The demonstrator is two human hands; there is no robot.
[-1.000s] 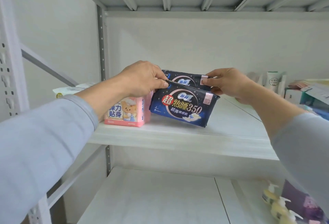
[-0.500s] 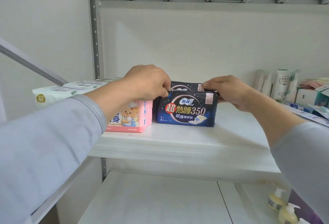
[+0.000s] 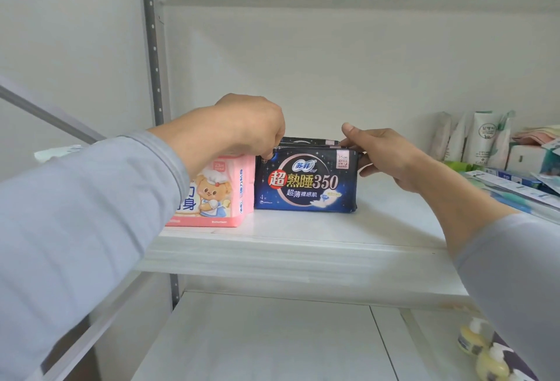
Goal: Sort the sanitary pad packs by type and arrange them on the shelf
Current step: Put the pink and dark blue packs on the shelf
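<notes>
Both hands are pinching the dark blue pack [image 3: 306, 182] standing upright on the shelf [image 3: 303, 247]: left hand [image 3: 242, 129] at ten o'clock, right hand [image 3: 381, 153] at two. A pink pack [image 3: 218, 193] is touching it at nine o'clock.

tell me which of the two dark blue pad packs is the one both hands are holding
The front dark blue pad pack, upright beside the pink bear pack. The left hand and right hand pinch its top corners; the other stands behind it.
</notes>
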